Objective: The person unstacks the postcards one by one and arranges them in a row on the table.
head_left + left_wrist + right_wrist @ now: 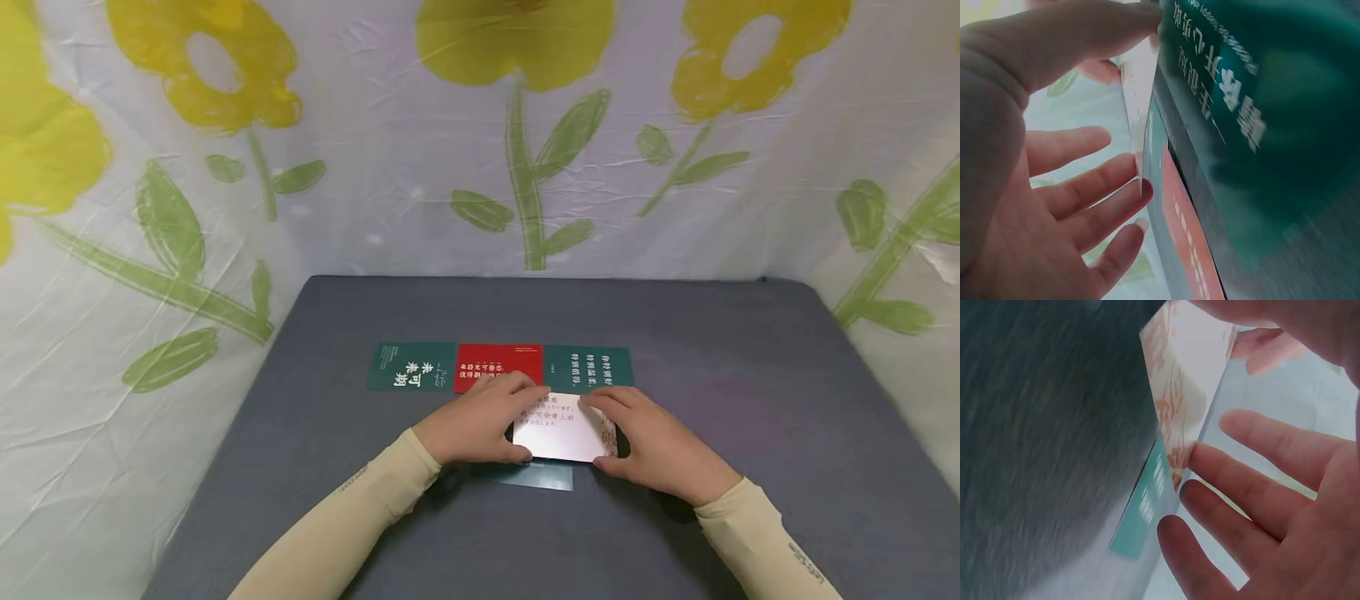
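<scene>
Two-handed hold on a white card (566,433), seen from the head and from both wrists. In the head view the card lies just below and right of the frame's centre, its printed face up, with reddish marks at its right end. The left hand (480,421) grips the left end and the right hand (660,442) the right end, each with the thumb at the lower edge and fingers at the upper. In the wrist views the fingers of both hands are spread, some fingertips meeting the card's far edge (the card appears nearly edge-on at the upper centre).

Below the white card, and partly covered by it, is a lower green card (540,477). Above it runs a row on the dark grey table (300,417): a left green card (412,367), a red card (500,358), partly hidden by the left hand, and a right green card (588,367). Beige sleeves (337,525) enter from the lower left and lower right. A pale cloth (375,167) with yellow flowers fills the upper frame.
</scene>
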`<state>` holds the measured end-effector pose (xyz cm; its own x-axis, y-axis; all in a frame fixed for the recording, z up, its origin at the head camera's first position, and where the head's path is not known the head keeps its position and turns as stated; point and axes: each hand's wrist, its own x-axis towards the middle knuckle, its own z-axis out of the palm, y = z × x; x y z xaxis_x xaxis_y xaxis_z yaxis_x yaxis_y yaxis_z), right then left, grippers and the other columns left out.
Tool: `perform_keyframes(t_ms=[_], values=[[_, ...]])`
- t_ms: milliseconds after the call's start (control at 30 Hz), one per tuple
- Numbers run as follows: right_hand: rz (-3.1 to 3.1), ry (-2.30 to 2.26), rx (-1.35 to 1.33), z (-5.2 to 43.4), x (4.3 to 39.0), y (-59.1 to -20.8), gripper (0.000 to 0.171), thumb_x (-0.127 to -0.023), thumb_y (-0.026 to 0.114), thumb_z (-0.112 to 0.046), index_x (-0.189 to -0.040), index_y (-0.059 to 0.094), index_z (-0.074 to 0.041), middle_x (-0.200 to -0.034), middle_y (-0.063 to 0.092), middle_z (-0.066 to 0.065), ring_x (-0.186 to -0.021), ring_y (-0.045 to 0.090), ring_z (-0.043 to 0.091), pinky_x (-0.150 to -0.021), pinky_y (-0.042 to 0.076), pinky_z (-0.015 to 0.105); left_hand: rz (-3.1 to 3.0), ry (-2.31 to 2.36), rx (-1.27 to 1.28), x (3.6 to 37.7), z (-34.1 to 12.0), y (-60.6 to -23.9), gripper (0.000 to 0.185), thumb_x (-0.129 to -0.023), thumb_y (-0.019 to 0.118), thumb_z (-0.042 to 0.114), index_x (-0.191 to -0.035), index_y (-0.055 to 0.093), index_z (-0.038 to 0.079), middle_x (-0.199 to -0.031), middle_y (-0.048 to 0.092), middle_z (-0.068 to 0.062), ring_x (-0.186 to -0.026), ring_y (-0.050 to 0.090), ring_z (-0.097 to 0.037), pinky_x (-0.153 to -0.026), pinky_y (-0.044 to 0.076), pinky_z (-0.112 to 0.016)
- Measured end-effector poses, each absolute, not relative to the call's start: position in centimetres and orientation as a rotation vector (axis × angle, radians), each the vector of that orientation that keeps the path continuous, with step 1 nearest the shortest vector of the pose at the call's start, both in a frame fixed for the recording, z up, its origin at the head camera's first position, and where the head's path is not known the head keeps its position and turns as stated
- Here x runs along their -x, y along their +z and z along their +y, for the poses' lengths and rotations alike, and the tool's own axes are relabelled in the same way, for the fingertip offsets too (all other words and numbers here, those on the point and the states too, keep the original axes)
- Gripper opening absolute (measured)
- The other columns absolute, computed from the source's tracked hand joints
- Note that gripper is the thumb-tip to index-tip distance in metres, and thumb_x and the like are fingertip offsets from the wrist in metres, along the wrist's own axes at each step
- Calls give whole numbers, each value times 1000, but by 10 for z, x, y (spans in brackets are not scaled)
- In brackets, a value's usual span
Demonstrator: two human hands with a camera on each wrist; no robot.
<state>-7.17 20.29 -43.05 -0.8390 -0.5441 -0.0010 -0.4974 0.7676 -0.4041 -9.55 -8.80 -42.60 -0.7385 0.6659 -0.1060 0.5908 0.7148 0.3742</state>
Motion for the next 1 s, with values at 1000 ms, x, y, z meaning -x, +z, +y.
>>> perform_keyframes(t_ms=[1000], values=[[2805,-641,587,315,134,-432,71,-89,77,-12,-157,55,-15,-168,39,22,-152,31,47,-102,45,64,2715,321,-1036,190,52,-435,89,-92,80,56,-166,44,22,-150,54,4,-135,51,-9,-111,33,-39]])
